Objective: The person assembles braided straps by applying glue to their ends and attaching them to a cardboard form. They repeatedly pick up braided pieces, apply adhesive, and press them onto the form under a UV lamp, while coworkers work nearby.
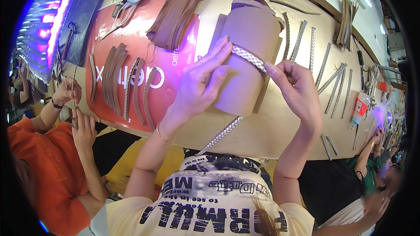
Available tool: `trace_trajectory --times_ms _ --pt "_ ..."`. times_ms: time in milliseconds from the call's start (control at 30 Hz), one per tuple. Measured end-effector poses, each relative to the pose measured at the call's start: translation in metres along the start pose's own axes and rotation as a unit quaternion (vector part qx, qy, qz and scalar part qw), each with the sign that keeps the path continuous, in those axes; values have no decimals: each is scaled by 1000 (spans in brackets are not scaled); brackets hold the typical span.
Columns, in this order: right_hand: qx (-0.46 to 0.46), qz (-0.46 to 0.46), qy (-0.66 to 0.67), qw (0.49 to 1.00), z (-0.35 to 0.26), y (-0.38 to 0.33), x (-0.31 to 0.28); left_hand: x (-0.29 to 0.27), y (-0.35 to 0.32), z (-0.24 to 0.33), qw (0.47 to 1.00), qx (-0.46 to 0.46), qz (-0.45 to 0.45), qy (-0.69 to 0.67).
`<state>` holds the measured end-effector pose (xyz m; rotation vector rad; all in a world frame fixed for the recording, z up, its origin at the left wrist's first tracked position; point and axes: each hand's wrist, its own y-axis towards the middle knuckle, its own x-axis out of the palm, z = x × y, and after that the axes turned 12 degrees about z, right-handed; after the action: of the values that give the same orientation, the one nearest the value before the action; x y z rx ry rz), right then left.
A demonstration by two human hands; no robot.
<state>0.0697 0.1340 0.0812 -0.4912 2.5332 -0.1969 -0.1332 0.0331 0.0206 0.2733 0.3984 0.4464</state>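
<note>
A brown cardboard-coloured cylinder lies on the table in front of me. Across its upper side runs a silvery-white braided strip, with a thin brown strip along its edge. My left hand rests against the cylinder's left side, fingers stretched out and their tips by the left end of the braid. At the other end, my right hand pinches the braid between thumb and bent fingers. Another silvery braided length hangs from under the cylinder over the table's near edge toward my body.
Left lies a red plastic sheet carrying a stack of brown strips and several narrow strips. Several grey braided strips are spread on the right, near a bottle with an orange-red label. A person in orange works at left.
</note>
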Motion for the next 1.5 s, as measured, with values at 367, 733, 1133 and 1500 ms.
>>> trace_trajectory --times_ms 367,733,1133,1500 --pt "-7 -22 26 999 12 3 5 0 1 1 1000 9 -3 21" --pt "32 61 40 997 32 -3 22 -6 3 2 999 4 -33 32" --pt "30 26 58 998 22 -3 15 -10 -1 42 966 125 -98 203" --pt "31 0 45 999 13 -1 3 0 3 50 965 102 -160 183"
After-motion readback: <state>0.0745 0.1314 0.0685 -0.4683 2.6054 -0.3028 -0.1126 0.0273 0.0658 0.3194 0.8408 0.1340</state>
